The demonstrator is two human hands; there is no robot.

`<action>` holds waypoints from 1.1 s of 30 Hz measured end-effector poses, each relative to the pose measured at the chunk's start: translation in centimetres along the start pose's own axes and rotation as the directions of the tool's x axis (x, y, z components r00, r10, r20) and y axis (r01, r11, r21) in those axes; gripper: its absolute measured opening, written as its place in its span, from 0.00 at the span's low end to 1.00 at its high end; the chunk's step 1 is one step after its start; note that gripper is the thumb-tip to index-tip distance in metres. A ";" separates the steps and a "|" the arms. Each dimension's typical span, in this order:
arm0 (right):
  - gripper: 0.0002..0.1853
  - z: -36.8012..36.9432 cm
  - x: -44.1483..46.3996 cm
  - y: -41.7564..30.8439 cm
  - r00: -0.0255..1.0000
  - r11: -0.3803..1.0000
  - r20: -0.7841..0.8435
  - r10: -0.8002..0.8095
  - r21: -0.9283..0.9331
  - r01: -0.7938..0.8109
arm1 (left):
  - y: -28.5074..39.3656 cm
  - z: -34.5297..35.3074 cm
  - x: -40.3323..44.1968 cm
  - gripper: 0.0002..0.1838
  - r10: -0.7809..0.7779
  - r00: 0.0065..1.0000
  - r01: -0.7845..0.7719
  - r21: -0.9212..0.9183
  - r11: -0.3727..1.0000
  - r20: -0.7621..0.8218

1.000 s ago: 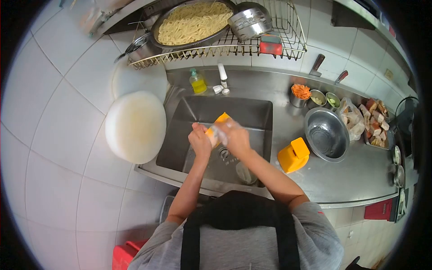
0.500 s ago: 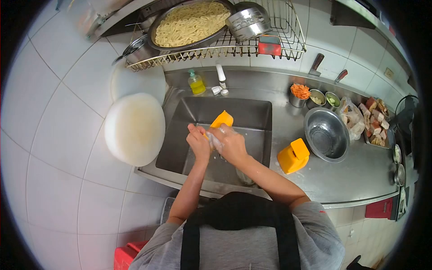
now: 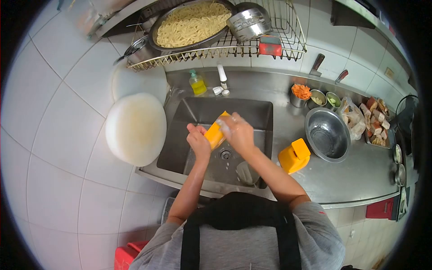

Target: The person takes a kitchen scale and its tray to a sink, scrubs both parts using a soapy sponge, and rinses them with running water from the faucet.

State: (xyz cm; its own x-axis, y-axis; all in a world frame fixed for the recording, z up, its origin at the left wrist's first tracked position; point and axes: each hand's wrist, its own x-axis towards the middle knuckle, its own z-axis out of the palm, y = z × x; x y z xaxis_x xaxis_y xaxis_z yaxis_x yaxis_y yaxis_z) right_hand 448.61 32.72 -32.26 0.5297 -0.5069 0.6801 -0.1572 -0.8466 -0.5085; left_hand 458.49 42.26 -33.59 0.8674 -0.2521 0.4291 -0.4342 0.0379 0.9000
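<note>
On my feed, the right hand has just slid from low on the yellow plastic piece up to its far end, baring the middle and the sink drain, so I judge the rubbing is working along its length. I see the piece tilted above the stainless-steel sink, the left hand's grip clamped on its near end. The right fingers touch the far end with something whitish, suds or cloth, but blur keeps me from telling how closed that grip is.
</note>
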 end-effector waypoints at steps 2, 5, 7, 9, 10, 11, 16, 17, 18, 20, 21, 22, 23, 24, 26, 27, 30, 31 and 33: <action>0.12 0.1 -1.3 -2.0 0.995 0.994 0.003 -0.098 0.045 0.098 | -0.1 0.4 0.5 0.42 -0.004 1.000 0.004 -0.064 0.998 0.005; 0.11 0.5 -1.1 -1.3 0.996 0.994 0.036 -0.085 0.069 0.082 | -0.3 -0.2 1.3 0.43 -0.053 0.995 0.058 -0.058 0.997 0.079; 0.10 -0.5 1.1 0.7 1.000 0.997 0.016 -0.007 0.075 0.006 | -0.2 -1.0 2.5 0.43 -0.096 0.982 0.095 0.012 0.995 0.162; 0.12 -0.8 2.0 2.8 0.965 0.919 0.262 -0.027 0.385 -0.079 | 0.5 -2.0 4.1 0.44 -0.145 0.953 0.117 0.118 0.986 0.266; 0.13 -1.2 2.5 3.2 0.911 0.859 0.410 -0.046 0.481 -0.173 | 0.9 -2.5 4.7 0.43 -0.184 0.928 0.141 0.150 0.978 0.325; 0.15 -1.5 2.7 3.4 0.835 0.787 0.543 -0.086 0.551 -0.277 | 2.0 -2.8 5.4 0.42 -0.222 0.898 0.162 0.182 0.970 0.380; 0.18 -1.9 2.5 3.9 0.830 0.581 0.555 0.049 0.661 -0.476 | 3.8 -4.1 5.0 0.35 -0.094 0.870 0.059 0.088 0.994 0.483; 0.18 -2.1 2.4 3.9 0.822 0.483 0.556 0.121 0.691 -0.538 | 3.7 -4.3 4.3 0.33 -0.036 0.893 0.017 0.046 0.999 0.449; 0.16 -2.1 2.4 3.8 0.834 0.534 0.532 0.149 0.667 -0.520 | 3.6 -4.4 3.6 0.32 0.020 0.911 -0.025 0.007 1.000 0.411; 0.13 -1.9 2.6 3.2 0.852 0.631 0.485 0.196 0.603 -0.488 | 2.6 -4.3 2.3 0.31 -0.023 0.953 0.047 -0.070 0.996 0.302; 0.12 -1.7 2.6 2.5 0.926 0.742 0.344 0.158 0.577 -0.341 | 2.2 -4.0 1.9 0.30 -0.047 0.968 0.077 -0.112 0.991 0.248; 0.11 -1.5 2.2 1.6 0.974 0.834 0.201 0.100 0.517 -0.192 | 1.6 -3.2 1.4 0.30 -0.047 0.989 0.054 -0.045 0.998 0.143; 0.10 -1.2 1.9 0.4 0.998 0.903 0.067 0.021 0.426 -0.047 | 1.6 -2.8 1.1 0.30 -0.018 0.989 0.017 0.009 1.000 0.146; 0.09 -0.8 1.7 -1.0 1.000 0.888 0.020 -0.002 0.460 -0.008 | 1.7 -2.5 0.8 0.31 0.010 0.989 -0.019 0.064 0.998 0.150; 0.08 -1.7 1.8 -3.5 0.999 0.877 0.040 -0.005 0.480 -0.015 | 1.7 -1.7 0.4 0.32 0.124 0.986 -0.140 0.155 0.978 0.110; 0.08 -2.0 1.8 -4.2 0.999 0.871 0.047 -0.005 0.491 -0.019 | 1.5 -1.8 0.4 0.32 0.134 0.987 -0.144 0.118 0.982 0.089; 0.08 -1.2 2.3 0.2 0.990 0.899 0.096 0.103 0.417 -0.134 | 1.5 -2.5 0.0 0.32 0.198 0.978 -0.203 0.078 0.976 0.062; 0.08 -0.8 2.2 1.3 0.975 0.902 0.133 0.178 0.375 -0.216 | 1.7 -2.9 -0.2 0.32 0.244 0.966 -0.253 0.113 0.961 0.088; 0.08 -1.0 1.8 -0.1 0.995 0.916 0.056 0.081 0.389 -0.096 | 2.2 -2.7 -0.2 0.31 0.288 0.954 -0.298 0.127 0.946 0.088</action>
State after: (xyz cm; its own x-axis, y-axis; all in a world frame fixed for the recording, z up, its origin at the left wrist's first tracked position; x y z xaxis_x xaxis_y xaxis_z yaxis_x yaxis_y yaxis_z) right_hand 448.71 31.75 -30.47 0.5610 -0.5636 0.6063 0.1295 -0.6637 -0.7367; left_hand 458.01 45.04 -31.54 0.6807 -0.3142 0.6617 -0.6998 -0.0120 0.7142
